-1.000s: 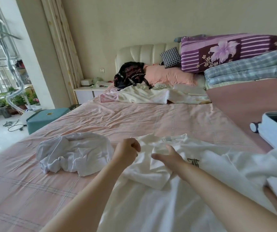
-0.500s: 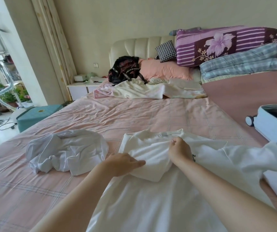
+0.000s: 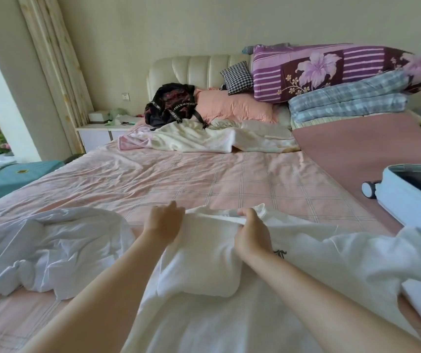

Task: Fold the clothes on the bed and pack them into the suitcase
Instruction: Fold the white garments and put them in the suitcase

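Both hands pinch the folded top edge of the soft white cotton shirt [image 3: 204, 263], left hand [image 3: 164, 221] and right hand [image 3: 251, 235] close together. It lies near the pink checked bed's [image 3: 229, 182] near edge. Pull that edge tight and flat so the fold is neat for the pale blue hard suitcase [image 3: 408, 197].

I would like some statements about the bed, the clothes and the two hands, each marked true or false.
1. Both hands grip the white T-shirt near its collar. True: left hand, right hand.
2. The pale blue hard-shell suitcase lies shut. False: it lies open on the right.
3. A crumpled white garment lies left of the T-shirt. True.
4. The black backpack stands on the floor. False: it rests on the bed against the cream padded headboard.
5. The checked black-and-white cushion lies under the pink pillow. False: it sits above it.
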`<state>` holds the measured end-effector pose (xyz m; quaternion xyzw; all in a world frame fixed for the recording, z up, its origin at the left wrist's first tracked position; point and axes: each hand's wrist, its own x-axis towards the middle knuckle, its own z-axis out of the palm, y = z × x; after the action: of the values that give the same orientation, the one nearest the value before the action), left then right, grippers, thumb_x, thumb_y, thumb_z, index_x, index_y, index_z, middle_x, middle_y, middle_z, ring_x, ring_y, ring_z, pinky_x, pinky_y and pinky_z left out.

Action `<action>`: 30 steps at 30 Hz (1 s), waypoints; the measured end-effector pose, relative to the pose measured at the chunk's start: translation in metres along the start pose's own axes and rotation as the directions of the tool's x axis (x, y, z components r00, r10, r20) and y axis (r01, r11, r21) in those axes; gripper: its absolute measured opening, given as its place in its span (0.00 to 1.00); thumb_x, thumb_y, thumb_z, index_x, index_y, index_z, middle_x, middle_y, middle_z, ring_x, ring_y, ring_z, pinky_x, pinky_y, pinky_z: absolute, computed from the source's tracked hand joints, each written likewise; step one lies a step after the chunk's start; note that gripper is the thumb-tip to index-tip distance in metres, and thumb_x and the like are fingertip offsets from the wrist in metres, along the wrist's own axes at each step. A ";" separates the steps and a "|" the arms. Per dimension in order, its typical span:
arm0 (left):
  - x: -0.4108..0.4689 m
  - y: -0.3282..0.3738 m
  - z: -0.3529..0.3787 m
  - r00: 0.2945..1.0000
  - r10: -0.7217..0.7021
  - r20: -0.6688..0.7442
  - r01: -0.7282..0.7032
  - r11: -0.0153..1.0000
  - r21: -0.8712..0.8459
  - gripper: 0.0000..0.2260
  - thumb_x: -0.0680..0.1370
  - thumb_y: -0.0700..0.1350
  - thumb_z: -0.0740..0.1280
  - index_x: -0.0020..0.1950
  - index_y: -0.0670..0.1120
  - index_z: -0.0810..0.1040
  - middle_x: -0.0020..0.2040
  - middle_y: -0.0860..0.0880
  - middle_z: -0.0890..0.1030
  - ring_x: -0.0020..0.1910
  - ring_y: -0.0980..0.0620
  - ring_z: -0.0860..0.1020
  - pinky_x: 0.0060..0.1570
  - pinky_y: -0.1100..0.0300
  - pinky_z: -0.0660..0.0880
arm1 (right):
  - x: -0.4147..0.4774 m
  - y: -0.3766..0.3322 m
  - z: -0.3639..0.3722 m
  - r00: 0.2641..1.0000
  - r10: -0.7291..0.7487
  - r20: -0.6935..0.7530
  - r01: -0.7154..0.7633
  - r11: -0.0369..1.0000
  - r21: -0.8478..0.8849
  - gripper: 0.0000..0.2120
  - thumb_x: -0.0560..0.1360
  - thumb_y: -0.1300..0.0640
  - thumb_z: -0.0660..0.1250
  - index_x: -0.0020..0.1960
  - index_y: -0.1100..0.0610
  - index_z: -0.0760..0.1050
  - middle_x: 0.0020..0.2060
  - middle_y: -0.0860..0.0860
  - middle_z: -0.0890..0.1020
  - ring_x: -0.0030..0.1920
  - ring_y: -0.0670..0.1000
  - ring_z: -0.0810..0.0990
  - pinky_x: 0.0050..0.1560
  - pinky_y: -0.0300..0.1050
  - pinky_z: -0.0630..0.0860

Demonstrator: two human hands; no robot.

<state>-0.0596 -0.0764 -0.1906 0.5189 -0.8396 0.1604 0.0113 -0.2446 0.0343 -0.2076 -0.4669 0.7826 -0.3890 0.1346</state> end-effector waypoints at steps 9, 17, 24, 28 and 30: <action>-0.006 0.016 0.021 0.968 0.039 -0.247 -0.147 0.888 -0.435 0.13 0.80 0.44 0.58 0.58 0.52 0.80 0.58 0.53 0.79 0.59 0.48 0.76 0.60 0.53 0.66 | 0.044 0.003 0.009 0.989 -0.137 0.060 0.148 0.943 -0.297 0.22 0.78 0.68 0.57 0.71 0.58 0.62 0.62 0.59 0.69 0.59 0.61 0.76 0.54 0.52 0.73; -0.038 0.017 0.025 0.984 0.128 0.121 -0.103 0.975 -0.199 0.29 0.79 0.62 0.43 0.76 0.53 0.65 0.77 0.53 0.63 0.77 0.51 0.58 0.76 0.48 0.48 | 0.001 0.019 0.019 0.643 -0.740 0.195 0.737 0.531 -0.418 0.17 0.73 0.56 0.63 0.60 0.54 0.78 0.60 0.56 0.77 0.58 0.59 0.76 0.59 0.54 0.73; -0.070 0.045 0.014 0.948 0.208 0.239 -0.129 0.943 -0.306 0.41 0.70 0.78 0.43 0.79 0.60 0.56 0.79 0.52 0.59 0.77 0.46 0.58 0.74 0.47 0.55 | 0.000 0.039 -0.009 0.863 -0.129 0.488 0.437 0.676 -0.594 0.35 0.80 0.33 0.48 0.82 0.49 0.48 0.82 0.56 0.47 0.81 0.56 0.43 0.78 0.59 0.42; -0.086 0.056 0.008 0.908 0.205 0.366 -0.131 0.967 -0.218 0.53 0.58 0.83 0.34 0.79 0.60 0.36 0.81 0.50 0.40 0.80 0.44 0.39 0.75 0.37 0.40 | -0.020 0.030 -0.022 0.816 -0.255 0.519 0.543 0.646 -0.536 0.37 0.79 0.33 0.50 0.82 0.48 0.46 0.82 0.56 0.44 0.81 0.55 0.39 0.78 0.59 0.36; -0.088 0.063 -0.005 0.905 0.209 0.370 -0.133 0.966 -0.222 0.52 0.65 0.83 0.44 0.81 0.55 0.39 0.81 0.50 0.40 0.80 0.46 0.40 0.75 0.38 0.39 | -0.035 0.035 -0.032 0.762 -0.311 0.568 0.610 0.640 -0.468 0.35 0.80 0.34 0.52 0.82 0.46 0.46 0.82 0.53 0.45 0.81 0.52 0.40 0.79 0.56 0.36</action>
<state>-0.0745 0.0271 -0.2183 0.4610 -0.8787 -0.0273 -0.1207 -0.2661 0.0884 -0.2179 -0.7471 0.6637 -0.0108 0.0358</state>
